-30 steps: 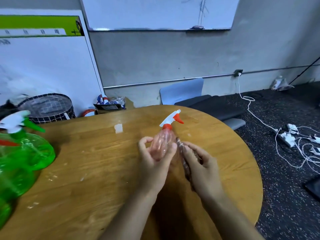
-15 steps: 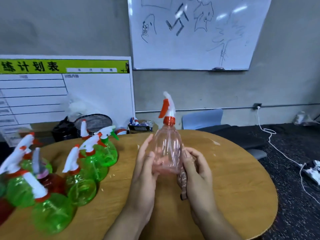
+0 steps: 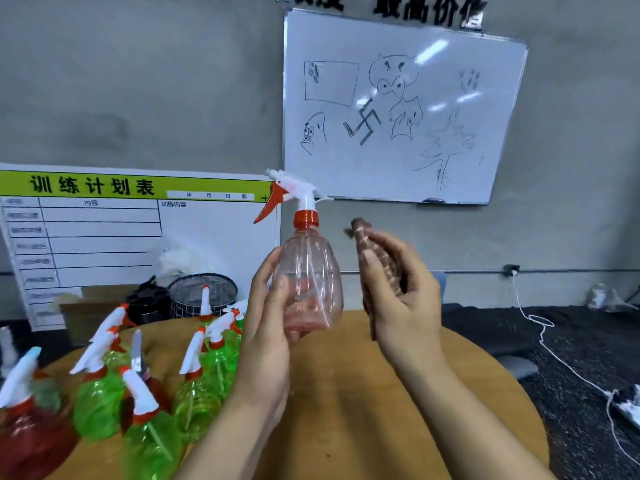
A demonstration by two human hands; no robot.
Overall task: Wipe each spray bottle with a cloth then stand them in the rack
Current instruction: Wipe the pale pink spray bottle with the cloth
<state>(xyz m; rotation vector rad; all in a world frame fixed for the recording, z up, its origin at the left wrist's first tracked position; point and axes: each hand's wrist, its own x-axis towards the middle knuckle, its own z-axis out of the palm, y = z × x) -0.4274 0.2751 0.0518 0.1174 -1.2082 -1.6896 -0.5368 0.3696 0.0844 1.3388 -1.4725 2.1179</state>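
Left hand wrapped round a see-through pink spray bottle, held upright above the round tabletop, right hand just beside it squeezing a brown cloth, green and red bottles standing at the left

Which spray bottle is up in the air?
The clear pink spray bottle, held by the left hand. The green bottles stand on the table.

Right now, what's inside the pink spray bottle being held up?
The pink spray bottle looks empty; through its clear wall only the left hand's fingers show. Any dip tube is too faint to tell.
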